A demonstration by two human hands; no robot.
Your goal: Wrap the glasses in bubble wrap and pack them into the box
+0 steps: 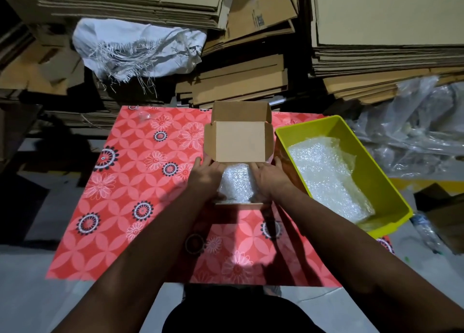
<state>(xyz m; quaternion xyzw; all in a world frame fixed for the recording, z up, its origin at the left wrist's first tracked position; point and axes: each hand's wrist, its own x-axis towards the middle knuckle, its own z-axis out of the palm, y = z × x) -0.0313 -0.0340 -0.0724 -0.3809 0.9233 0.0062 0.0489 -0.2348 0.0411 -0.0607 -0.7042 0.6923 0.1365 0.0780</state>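
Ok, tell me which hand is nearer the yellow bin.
Right. The right hand is at the box's right edge, just beside the yellow bin; the left hand is at the box's left edge, across the bubble-wrapped bundle.

A label on flattened cardboard [260,19] is perhaps print, unreadable.

I see my left hand [206,176] and right hand [269,179] at either side of the small cardboard box [239,142] on the red flowered cloth [130,182], a bubble-wrapped bundle [236,184] between them, beside the yellow bin [351,142] holding bubble wrap [326,177].
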